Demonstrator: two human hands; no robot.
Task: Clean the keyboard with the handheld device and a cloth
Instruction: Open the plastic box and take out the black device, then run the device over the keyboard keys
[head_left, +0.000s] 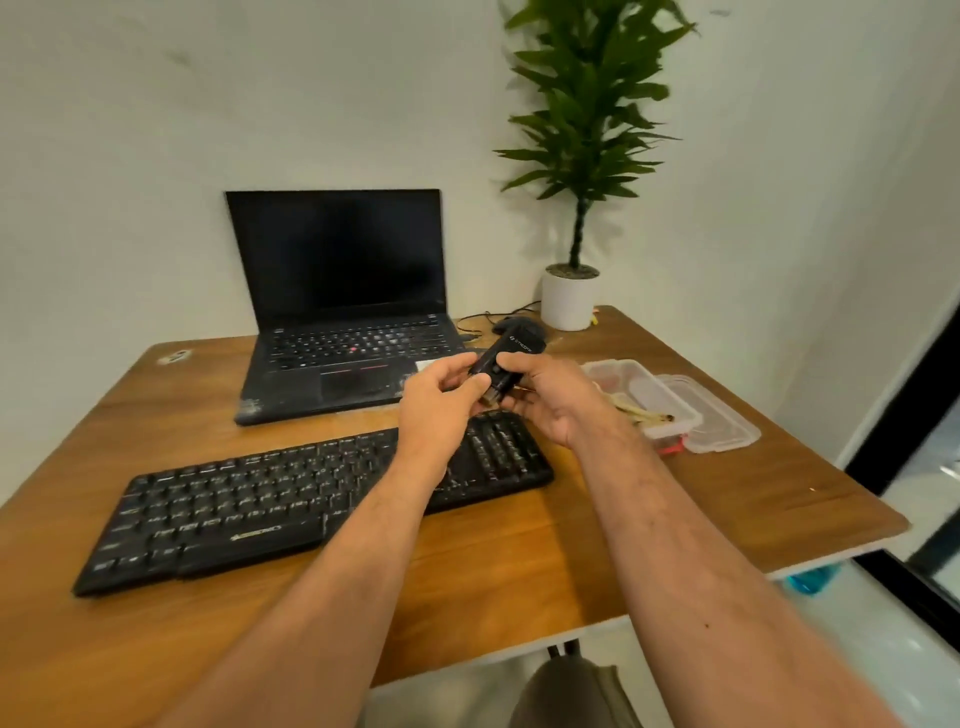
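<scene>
- Both hands meet above the far right end of the keyboard (311, 499), which lies slantwise across the wooden worktop (519, 571), its near-left corner closest to the camera.
- The handheld device (501, 353) — a short, dark, stubby body with pale lettering on its side — is held in the air between the two hands, clear of the keys below it and tilted so that its upper end points away toward the laptop (343, 312).
- The right hand (545, 400) wraps the device's body from the right, fingers curled round it and thumb on top.
- The left hand (441, 400) pinches at the device's lower end, where a small metallic tip shows; what the fingers do there is too blurred to tell.
- The device looks rigid, light and smooth-cased — probably easy to work one-handed, best gripped round the middle of the body with the nozzle end left free.
- The keyboard looks stiff and flat and should stay put under light pressure, though its keycaps would give.
- No cloth can be made out anywhere on the worktop.
- Also there: a mouse (519, 327) behind the hands, clear plastic containers (675, 410) to the right, and a potted plant (571, 296) in the far corner.
</scene>
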